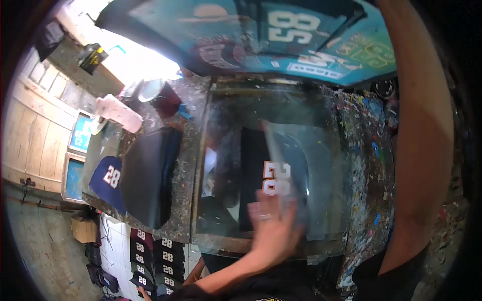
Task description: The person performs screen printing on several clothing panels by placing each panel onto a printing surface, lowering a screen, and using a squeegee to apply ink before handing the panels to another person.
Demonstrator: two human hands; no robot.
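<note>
My left hand reaches in from the lower edge and lies over the lower part of a dark fabric panel. The panel carries white numerals with an orange edge, smeared and doubled by motion. A pale blurred strip slants across it; I cannot make out what it is. Blur on the fingers hides whether they pinch the cloth. Beneath the panel is a glassy table top. My right arm rises along the right side, its hand outside the picture. A teal printing screen stands tilted at the far side.
On the left part of the table lie dark fabric pieces and a navy numbered panel. Behind them stand a pink bottle and a dark red tub. Numbered panels line the floor below, beside another person's hand.
</note>
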